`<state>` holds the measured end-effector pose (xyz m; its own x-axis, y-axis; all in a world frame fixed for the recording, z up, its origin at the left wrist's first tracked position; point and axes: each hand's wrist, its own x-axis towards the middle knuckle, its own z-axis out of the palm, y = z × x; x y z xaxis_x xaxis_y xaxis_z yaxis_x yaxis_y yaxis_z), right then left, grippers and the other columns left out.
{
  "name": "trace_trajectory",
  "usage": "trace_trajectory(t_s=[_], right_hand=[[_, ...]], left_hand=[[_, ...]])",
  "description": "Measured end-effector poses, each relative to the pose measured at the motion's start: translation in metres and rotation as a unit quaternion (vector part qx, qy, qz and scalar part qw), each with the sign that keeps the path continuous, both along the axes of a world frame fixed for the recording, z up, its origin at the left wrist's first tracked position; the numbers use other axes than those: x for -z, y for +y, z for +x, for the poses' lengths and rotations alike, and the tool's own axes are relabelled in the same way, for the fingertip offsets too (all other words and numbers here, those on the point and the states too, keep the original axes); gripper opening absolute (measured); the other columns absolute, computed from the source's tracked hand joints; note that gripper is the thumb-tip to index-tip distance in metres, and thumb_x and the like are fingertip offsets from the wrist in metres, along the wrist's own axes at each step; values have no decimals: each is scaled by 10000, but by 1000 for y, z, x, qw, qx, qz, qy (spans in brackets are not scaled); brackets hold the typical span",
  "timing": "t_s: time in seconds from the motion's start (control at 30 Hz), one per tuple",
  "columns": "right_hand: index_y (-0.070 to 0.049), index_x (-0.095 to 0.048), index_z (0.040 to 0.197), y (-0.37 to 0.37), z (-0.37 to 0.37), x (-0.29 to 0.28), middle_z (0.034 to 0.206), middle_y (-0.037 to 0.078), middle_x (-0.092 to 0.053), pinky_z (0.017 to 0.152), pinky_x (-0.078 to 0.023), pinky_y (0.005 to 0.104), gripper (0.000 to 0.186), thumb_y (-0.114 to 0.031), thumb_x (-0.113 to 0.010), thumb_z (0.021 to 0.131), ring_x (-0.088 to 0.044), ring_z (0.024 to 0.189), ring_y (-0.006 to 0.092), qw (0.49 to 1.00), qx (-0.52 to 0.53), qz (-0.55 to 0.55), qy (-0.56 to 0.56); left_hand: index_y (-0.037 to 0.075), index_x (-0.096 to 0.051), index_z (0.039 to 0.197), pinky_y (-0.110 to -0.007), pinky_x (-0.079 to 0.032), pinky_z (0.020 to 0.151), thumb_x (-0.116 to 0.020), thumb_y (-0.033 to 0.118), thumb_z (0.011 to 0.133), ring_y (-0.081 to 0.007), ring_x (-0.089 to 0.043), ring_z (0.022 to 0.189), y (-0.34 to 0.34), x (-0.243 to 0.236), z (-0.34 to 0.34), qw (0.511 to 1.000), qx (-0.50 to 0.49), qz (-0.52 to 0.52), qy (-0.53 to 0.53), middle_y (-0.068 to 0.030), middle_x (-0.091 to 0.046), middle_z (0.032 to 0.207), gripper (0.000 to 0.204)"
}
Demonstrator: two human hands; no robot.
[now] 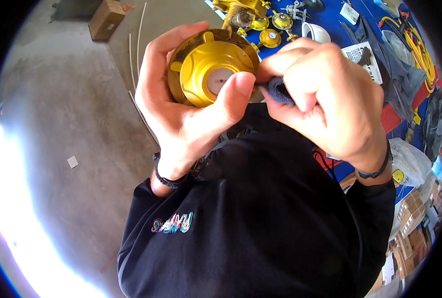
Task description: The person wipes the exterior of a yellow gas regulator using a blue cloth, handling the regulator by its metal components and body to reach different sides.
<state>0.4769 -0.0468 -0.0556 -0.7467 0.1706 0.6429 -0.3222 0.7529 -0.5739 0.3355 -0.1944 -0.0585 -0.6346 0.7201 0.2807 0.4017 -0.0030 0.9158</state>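
Observation:
Up close in front of me is a round yellow gas regulator (198,57) with a ribbed cap and a pale disc at its centre. My left hand (174,121) is wrapped round it, thumb over the front and fingers behind. My right hand (333,94) is closed on a bunched dark cloth (279,91) at the regulator's right side. The cloth's tip meets the regulator's edge or lies just beside it; I cannot tell which. Part of the cloth is hidden inside my right fingers.
Beyond my hands, a blue table (333,11) carries several smaller yellow regulators (269,38), a white cup-like part (316,33) and coiled yellow hoses (421,52). A clear plastic bag (412,161) and cardboard boxes (411,211) stand at right. Another box (105,21) sits on the grey floor, far left.

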Motion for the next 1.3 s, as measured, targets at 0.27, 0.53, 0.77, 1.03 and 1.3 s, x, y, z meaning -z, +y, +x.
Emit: trace_trajectory(t_s=[0.27, 0.53, 0.77, 1.03, 1.3], right_hand=[[-67, -409, 828, -5, -9, -13, 795, 66, -630, 622, -497, 221, 497, 95, -853, 673, -708, 797, 166, 996, 78, 40, 27], [-59, -496, 819, 1, -7, -17, 753, 25, -600, 547, -451, 217, 414, 90, -832, 630, -578, 624, 124, 997, 56, 49, 16], [-43, -595, 882, 4, 0, -7, 711, 12, -559, 555, -484, 236, 380, 75, -839, 616, -585, 604, 135, 999, 18, 8, -44], [-105, -339, 786, 11, 3, -6, 843, 123, -696, 691, -520, 261, 508, 90, -797, 687, -668, 731, 184, 986, -90, -119, -77], [-62, -353, 831, 9, -3, 24, 768, 20, -469, 708, -578, 285, 487, 35, -814, 709, -719, 831, 197, 932, -99, -342, 69]], left_hand=[[-20, -567, 1264, -292, -494, 869, -805, 426, 756, -172, -632, 944, -2, -3, 4, 1000, 8, -1, -30, -109, -656, 1055, 716], [-21, -561, 1272, -290, -507, 862, -793, 402, 765, -178, -639, 949, 0, 0, 8, 996, -2, 15, -82, -109, -654, 1057, 700], [-13, -564, 1266, -289, -508, 862, -766, 373, 779, -178, -639, 958, 0, 2, 5, 995, -5, -12, -100, -109, -650, 1067, 653], [-1, -598, 1222, -268, -508, 860, -793, 253, 790, -143, -647, 935, -4, 3, -1, 965, 59, -8, -254, -87, -689, 1030, 537], [-1, -603, 1222, -272, -513, 854, -791, 278, 783, -147, -650, 928, 0, -5, 6, 960, 45, 3, -276, -88, -687, 1028, 553]])
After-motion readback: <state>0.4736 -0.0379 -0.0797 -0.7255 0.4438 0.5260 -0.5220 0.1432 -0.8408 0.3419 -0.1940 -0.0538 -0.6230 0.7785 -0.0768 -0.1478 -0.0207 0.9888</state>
